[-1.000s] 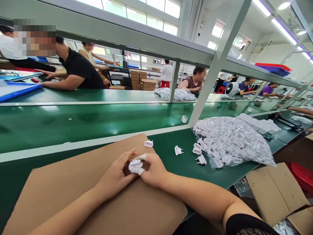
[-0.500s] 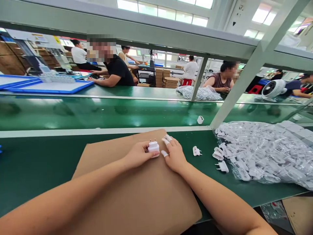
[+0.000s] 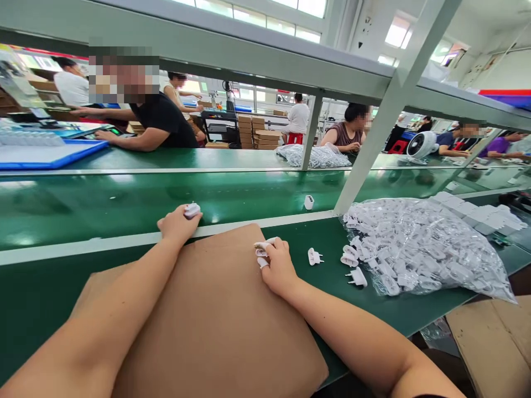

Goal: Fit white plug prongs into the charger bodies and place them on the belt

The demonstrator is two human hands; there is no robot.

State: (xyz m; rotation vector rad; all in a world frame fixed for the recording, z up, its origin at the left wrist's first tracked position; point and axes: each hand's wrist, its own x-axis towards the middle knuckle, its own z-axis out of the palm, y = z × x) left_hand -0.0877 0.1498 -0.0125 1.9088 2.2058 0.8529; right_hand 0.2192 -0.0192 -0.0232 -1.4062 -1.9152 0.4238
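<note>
My left hand [image 3: 179, 225] reaches over the far edge of the cardboard sheet [image 3: 207, 326] to the green belt. Its fingers are closed around a white plug charger [image 3: 192, 210]. My right hand [image 3: 280, 268], with white covers on several fingertips, is over the sheet's right edge. Its thumb and fingers are pinched on a small white plug piece [image 3: 261, 252], partly hidden by the fingers. To the right of this hand lie a loose white plug piece [image 3: 314, 256] with two pins and another two-pin piece [image 3: 357, 277].
A clear bag of white plug parts [image 3: 418, 249] fills the right side of the bench. A white charger housing [image 3: 308, 202] stands on the green belt [image 3: 136, 204]. A slanted metal post [image 3: 369, 155] rises behind the bag. Co-workers sit across the belt.
My left hand has moved left and away from me with the charger, from over the cardboard to the belt. My right hand's fingers have closed on a plug piece. The view has turned right.
</note>
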